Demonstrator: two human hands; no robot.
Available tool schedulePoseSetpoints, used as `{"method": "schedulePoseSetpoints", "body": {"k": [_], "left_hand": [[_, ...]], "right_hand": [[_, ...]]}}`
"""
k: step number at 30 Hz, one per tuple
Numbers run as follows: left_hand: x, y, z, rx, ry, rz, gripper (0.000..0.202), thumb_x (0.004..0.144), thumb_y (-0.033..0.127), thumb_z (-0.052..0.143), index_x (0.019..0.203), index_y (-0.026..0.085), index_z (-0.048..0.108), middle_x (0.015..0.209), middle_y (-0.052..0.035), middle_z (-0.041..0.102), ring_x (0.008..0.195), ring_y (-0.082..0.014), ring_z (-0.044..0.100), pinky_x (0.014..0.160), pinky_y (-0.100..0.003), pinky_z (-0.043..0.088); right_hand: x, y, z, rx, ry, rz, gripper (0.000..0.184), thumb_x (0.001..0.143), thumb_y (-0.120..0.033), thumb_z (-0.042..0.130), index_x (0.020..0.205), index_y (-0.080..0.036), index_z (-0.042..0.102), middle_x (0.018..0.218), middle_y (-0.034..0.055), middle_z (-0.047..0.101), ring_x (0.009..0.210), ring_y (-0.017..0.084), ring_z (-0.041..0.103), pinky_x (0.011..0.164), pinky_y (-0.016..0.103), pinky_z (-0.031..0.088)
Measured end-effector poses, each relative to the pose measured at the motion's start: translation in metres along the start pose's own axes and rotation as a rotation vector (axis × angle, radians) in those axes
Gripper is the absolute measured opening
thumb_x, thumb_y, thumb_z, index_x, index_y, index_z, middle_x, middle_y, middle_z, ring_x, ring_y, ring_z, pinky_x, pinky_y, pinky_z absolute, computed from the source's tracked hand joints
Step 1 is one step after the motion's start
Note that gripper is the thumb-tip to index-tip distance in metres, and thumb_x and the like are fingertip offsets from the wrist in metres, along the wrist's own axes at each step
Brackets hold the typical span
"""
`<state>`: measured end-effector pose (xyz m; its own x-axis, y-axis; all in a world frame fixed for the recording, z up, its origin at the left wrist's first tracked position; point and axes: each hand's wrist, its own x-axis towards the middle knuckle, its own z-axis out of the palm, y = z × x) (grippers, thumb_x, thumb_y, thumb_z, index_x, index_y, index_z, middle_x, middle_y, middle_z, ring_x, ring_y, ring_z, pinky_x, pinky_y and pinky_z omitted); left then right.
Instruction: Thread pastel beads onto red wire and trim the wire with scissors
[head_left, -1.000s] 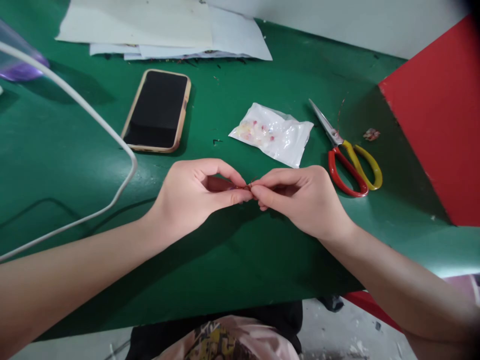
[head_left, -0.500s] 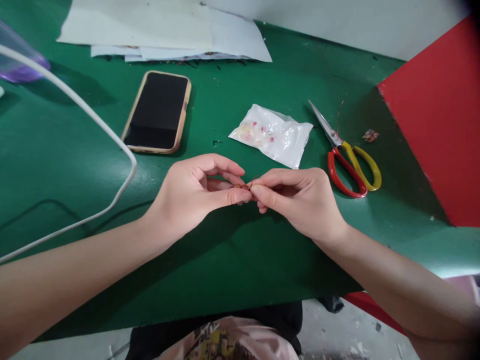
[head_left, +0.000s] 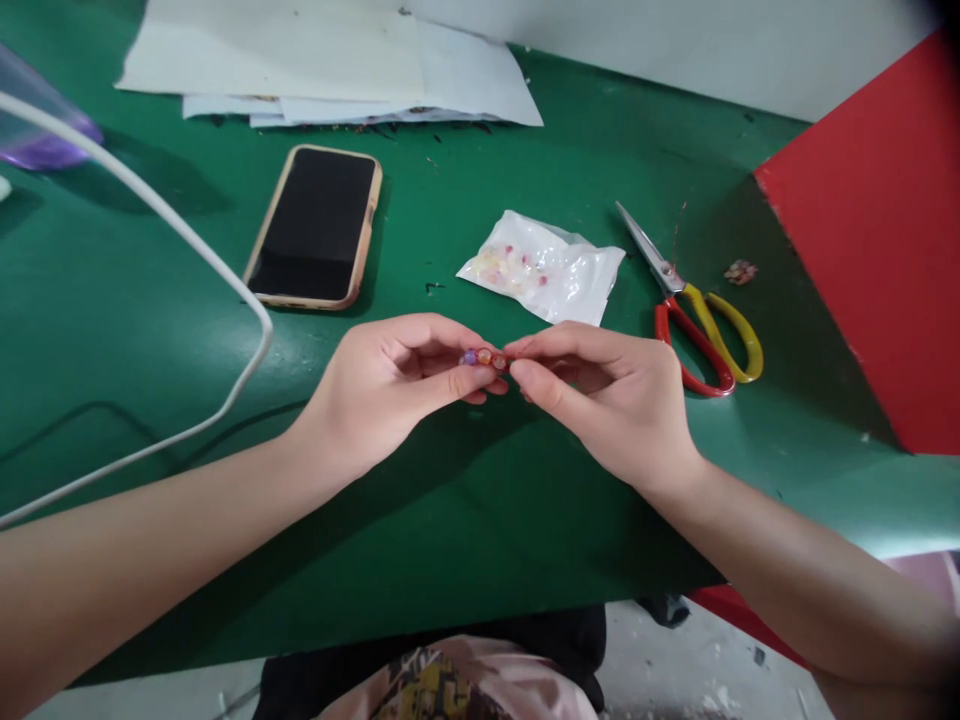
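Observation:
A short beaded string (head_left: 485,357) with purple, clear and reddish beads lies between my two hands, above the green table. My left hand (head_left: 409,370) pinches its left part between thumb and fingers. At its right end, the thumb and forefinger of my right hand (head_left: 600,390) are closed on the reddish cord. Part of the string is hidden behind the left fingers. Just beyond my hands is a clear and white plastic packet (head_left: 536,265) holding small pink and yellowish beads. Scissors (head_left: 694,310) with one red and one yellow handle rest to the right.
A phone (head_left: 315,228) in a tan case lies on the green table (head_left: 420,560) at left. A white cable (head_left: 180,238) loops along the left side. Papers (head_left: 315,60) are stacked at the back. A red panel (head_left: 870,250) borders the right, near a small bead cluster (head_left: 741,272).
Both hands have turned and lifted slightly, so the coloured beads now show between the fingers. The right hand has shifted a little right. Things on the table have stayed put.

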<state>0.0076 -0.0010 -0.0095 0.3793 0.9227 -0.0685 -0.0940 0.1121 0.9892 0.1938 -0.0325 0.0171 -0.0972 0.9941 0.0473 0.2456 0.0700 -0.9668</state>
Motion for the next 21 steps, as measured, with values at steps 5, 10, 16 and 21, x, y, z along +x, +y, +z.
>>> {"method": "schedulePoseSetpoints", "body": {"k": [5, 10, 16, 21], "left_hand": [[0.0, 0.005, 0.001, 0.039, 0.01, -0.005, 0.007, 0.076, 0.014, 0.075, 0.08, 0.019, 0.072, 0.079, 0.0015, 0.076, 0.067, -0.0127, 0.073, 0.066, -0.02, 0.063], [-0.001, 0.007, 0.001, 0.016, -0.032, -0.019, 0.011, 0.075, 0.016, 0.077, 0.084, 0.021, 0.073, 0.076, 0.002, 0.075, 0.066, -0.0131, 0.073, 0.065, -0.019, 0.063], [-0.001, 0.007, -0.001, -0.002, -0.13, -0.026, 0.013, 0.075, 0.016, 0.077, 0.085, 0.022, 0.073, 0.075, 0.0022, 0.075, 0.061, -0.0144, 0.073, 0.061, -0.02, 0.064], [0.0, 0.006, -0.002, -0.056, -0.208, -0.047, 0.023, 0.071, 0.011, 0.079, 0.089, 0.023, 0.074, 0.077, 0.002, 0.076, 0.065, -0.0168, 0.074, 0.064, -0.023, 0.065]], "right_hand": [[0.005, 0.003, -0.006, 0.191, -0.104, 0.126, 0.026, 0.08, -0.042, 0.071, 0.096, -0.022, 0.074, 0.087, 0.0018, 0.073, 0.082, 0.016, 0.069, 0.075, 0.028, 0.058], [0.013, 0.009, -0.013, 0.367, -0.171, 0.242, 0.017, 0.081, -0.037, 0.07, 0.081, -0.022, 0.076, 0.077, -0.0001, 0.072, 0.071, 0.01, 0.065, 0.069, 0.022, 0.055], [0.018, 0.008, -0.02, 0.504, -0.419, 0.459, 0.017, 0.081, -0.032, 0.07, 0.08, -0.016, 0.075, 0.072, 0.0009, 0.068, 0.063, 0.009, 0.062, 0.058, 0.02, 0.054], [0.018, 0.004, -0.024, 0.466, -0.509, 0.466, 0.021, 0.08, -0.036, 0.071, 0.079, -0.015, 0.076, 0.069, 0.0011, 0.069, 0.06, 0.008, 0.062, 0.057, 0.019, 0.054]]}}
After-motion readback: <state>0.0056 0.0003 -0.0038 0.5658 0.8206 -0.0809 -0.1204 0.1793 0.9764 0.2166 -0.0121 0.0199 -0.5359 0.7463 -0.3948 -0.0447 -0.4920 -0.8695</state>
